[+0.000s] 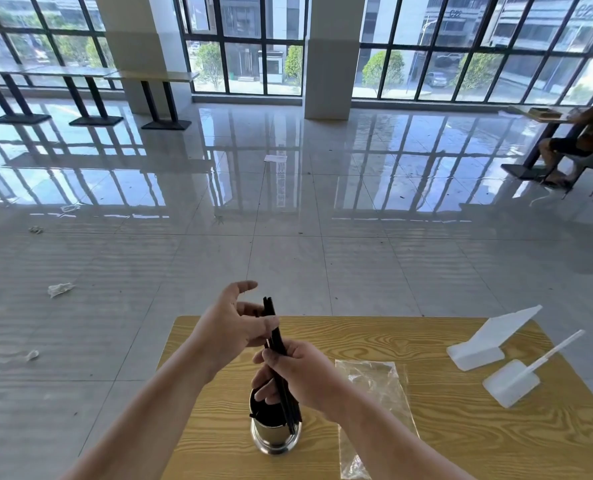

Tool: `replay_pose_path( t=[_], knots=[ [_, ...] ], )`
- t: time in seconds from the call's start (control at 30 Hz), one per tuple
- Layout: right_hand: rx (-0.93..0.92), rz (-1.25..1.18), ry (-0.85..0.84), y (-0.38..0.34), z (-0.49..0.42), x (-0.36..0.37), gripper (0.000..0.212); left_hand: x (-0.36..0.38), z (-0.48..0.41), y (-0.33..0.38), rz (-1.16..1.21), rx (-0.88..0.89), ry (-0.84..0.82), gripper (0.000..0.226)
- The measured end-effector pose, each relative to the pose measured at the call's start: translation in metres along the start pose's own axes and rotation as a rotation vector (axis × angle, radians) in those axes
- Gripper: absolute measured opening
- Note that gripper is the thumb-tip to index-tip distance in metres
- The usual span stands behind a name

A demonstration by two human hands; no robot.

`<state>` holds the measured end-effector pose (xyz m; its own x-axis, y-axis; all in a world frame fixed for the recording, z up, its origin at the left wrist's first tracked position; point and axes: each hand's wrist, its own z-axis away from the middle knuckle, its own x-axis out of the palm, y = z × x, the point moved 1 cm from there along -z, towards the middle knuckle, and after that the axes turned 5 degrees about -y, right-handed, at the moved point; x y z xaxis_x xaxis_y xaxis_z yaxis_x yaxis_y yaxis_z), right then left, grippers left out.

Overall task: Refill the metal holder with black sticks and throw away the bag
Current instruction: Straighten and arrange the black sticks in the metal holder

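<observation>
Two hands on black sticks point(269, 308): right hand point(302, 379) grip wraps the bundle, feeding metal holder point(276, 441) at lower centre; left hand point(229, 323) grip pinches tops, likely aligning.

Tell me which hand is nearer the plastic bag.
Right. The right hand grips the black sticks just left of the plastic bag; the left hand holds the sticks' upper part, farther left.

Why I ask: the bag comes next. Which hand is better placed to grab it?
Right. The clear plastic bag lies on the table just right of the metal holder, beside the right hand gripping the black sticks; the left hand would probably have to cross over.
</observation>
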<state>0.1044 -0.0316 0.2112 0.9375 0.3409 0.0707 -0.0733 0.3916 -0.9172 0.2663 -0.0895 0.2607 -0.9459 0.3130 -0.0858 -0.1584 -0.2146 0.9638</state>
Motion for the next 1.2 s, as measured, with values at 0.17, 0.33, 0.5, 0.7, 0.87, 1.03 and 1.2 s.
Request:
replay_pose_path(
  t=[0.17, 0.33, 0.5, 0.7, 0.87, 1.03, 1.2],
  knots=[
    [0.038, -0.227, -0.1, -0.001, 0.002, -0.003, 0.029, 0.01, 0.001, -0.014, -0.063, -0.079, 0.04, 0.077],
    [0.014, -0.383, -0.185, 0.0, 0.005, -0.01, 0.028, 0.015, 0.004, -0.013, -0.123, -0.113, -0.12, 0.019],
    [0.015, -0.413, -0.24, 0.002, 0.005, -0.012, 0.03, 0.019, 0.008, -0.012, -0.103, -0.153, -0.143, 0.027],
    [0.009, -0.443, -0.267, 0.006, 0.005, -0.014, 0.034, 0.021, 0.009, -0.012, -0.074, -0.154, -0.157, 0.025],
    [0.004, -0.483, -0.3, 0.008, 0.004, -0.013, 0.03, 0.023, 0.01, -0.016, -0.014, -0.175, -0.183, 0.028],
    [0.021, -0.487, -0.311, 0.007, 0.004, -0.012, 0.028, 0.024, 0.012, -0.019, 0.042, -0.181, -0.196, 0.021],
    [0.039, -0.472, -0.288, 0.013, 0.005, -0.009, 0.033, 0.022, 0.014, -0.021, -0.005, -0.146, -0.188, 0.029]
  ],
)
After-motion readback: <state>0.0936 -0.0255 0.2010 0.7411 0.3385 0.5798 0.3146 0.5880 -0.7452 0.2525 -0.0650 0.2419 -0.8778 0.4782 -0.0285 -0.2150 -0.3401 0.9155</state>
